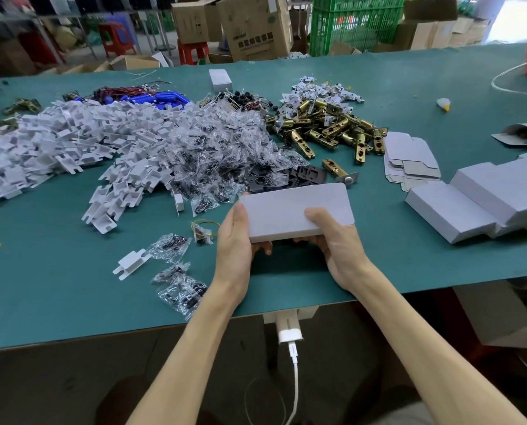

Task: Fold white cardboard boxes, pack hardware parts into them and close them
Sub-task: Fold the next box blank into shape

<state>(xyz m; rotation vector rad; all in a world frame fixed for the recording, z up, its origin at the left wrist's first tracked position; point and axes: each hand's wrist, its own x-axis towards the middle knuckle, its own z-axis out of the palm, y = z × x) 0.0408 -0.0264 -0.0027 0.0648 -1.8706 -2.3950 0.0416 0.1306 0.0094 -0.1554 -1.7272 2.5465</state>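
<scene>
The box (296, 210) hides most fingers of your left hand (236, 240) and right hand (338, 243). The left edge cuts off your bracket pile (56, 139); bagged parts (216, 142) are too small to identify.

Green crate (357, 26), red stool (115, 41)

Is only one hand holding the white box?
No: the left hand and the right hand both grip the white box at its ends.

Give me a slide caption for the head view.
Left hand and right hand grip a white cardboard box over the green table, brass latches and bagged parts piled behind.
</scene>
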